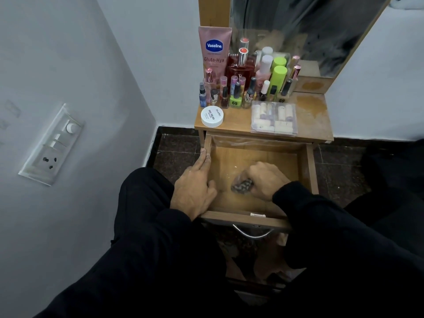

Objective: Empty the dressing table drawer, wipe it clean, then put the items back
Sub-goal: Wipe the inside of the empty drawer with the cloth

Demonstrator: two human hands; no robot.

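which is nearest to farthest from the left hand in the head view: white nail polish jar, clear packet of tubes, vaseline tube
From the left hand on the drawer's left wall:
1. white nail polish jar, front left of the tabletop.
2. clear packet of tubes, front middle, further right.
3. Vaseline tube, standing at the back left.

The person wears 2 long black sleeves [321, 216] of plain, matte cloth, each ending in a snug cuff just behind the knuckles' side of the wrist. Both hands, left hand [195, 187] and right hand [266, 180], are bare, without rings, watch or gloves.
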